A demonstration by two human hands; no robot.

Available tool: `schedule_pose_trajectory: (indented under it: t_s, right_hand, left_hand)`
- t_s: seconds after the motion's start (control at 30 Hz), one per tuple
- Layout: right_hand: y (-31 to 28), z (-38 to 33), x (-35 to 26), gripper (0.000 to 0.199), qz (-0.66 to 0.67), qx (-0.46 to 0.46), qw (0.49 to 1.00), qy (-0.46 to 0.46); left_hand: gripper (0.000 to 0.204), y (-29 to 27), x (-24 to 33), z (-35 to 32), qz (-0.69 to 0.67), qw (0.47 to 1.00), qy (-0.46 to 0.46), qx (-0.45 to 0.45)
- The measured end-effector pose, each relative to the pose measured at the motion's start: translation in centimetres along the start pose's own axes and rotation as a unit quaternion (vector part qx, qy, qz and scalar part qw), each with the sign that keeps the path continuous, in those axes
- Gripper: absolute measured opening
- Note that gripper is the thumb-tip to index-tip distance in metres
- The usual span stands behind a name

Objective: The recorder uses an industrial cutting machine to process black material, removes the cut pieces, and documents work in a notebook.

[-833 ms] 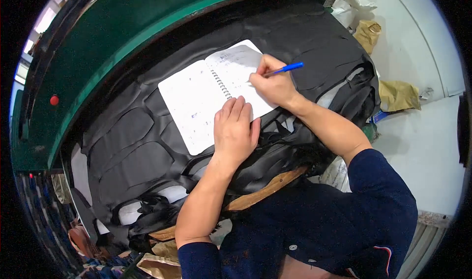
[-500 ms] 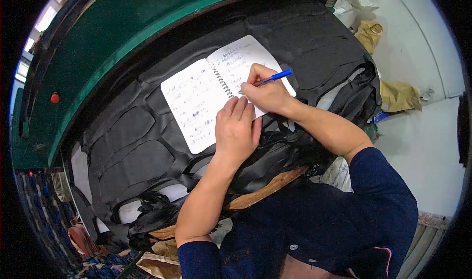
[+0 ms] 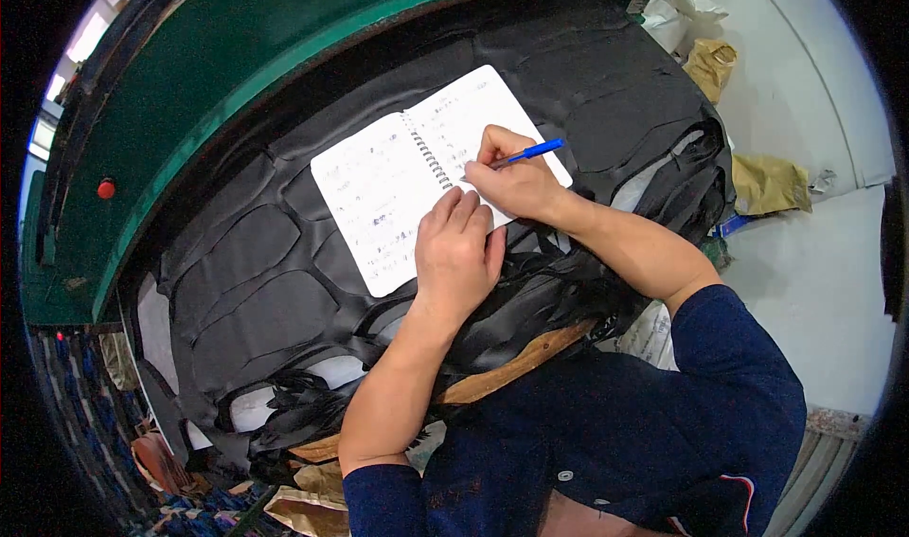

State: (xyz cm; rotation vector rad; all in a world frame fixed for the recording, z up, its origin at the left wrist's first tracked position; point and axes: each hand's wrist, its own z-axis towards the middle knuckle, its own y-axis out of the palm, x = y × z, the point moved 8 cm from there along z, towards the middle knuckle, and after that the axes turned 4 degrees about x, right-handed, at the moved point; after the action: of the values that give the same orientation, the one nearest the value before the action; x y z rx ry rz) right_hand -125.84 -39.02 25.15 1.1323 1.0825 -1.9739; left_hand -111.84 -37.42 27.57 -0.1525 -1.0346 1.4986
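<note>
A spiral-bound notebook (image 3: 365, 205) lies spread on black sheet material (image 3: 256, 300), with handwriting on both pages. In my right hand (image 3: 521, 182) is a blue pen (image 3: 538, 151), gripped in a writing hold. Its tip points at the right page near the spiral; my fingers partly hide the tip. My left hand (image 3: 456, 248) rests flat across the notebook's lower edge, by the bottom of the spiral, fingers stretched out and holding nothing. The black sheet has curved cut outlines, and loose black strips (image 3: 530, 295) lie below the notebook.
A green machine beam (image 3: 218, 92) with a red button (image 3: 106, 188) arches along the far side. A wooden edge (image 3: 516, 362) runs between the material and my body. Crumpled brown paper (image 3: 772, 185) and white bags (image 3: 682, 11) lie at the right.
The pen and my right hand have shifted very slightly; the pen stays near the same spot on the right page. My left hand has hardly moved.
</note>
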Motion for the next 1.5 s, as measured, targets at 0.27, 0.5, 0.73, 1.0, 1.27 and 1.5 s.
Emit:
schedule_pose_trajectory:
  t_s: [0.27,0.5,0.73,1.0,1.27,1.5]
  right_hand:
    - [0.25,-0.02,0.24,0.018,-0.005,-0.005,1.0,0.017]
    - [0.28,-0.11,0.03,0.018,0.02,-0.01,1.0,0.017]
    - [0.11,0.09,0.06,0.018,-0.014,0.004,1.0,0.012]
    - [-0.05,-0.03,0.28,0.018,-0.017,-0.001,1.0,0.019]
    - [0.24,-0.01,0.08,0.018,-0.016,-0.007,1.0,0.019]
    - [0.19,-0.04,0.33,0.018,-0.019,-0.008,0.999,0.036]
  left_hand:
    - [0.029,0.0,-0.07,0.02,-0.004,1.0,-0.007,-0.002]
    - [0.03,-0.02,-0.07,0.09,0.0,1.0,-0.003,0.001]
    - [0.03,-0.13,-0.1,0.04,0.001,1.0,0.001,0.01]
    - [0.028,-0.08,-0.14,0.06,-0.007,1.0,-0.001,0.008]
    - [0.028,-0.02,-0.19,-0.03,-0.001,1.0,-0.002,0.008]
    - [0.029,0.14,-0.29,-0.1,-0.003,1.0,-0.003,0.005]
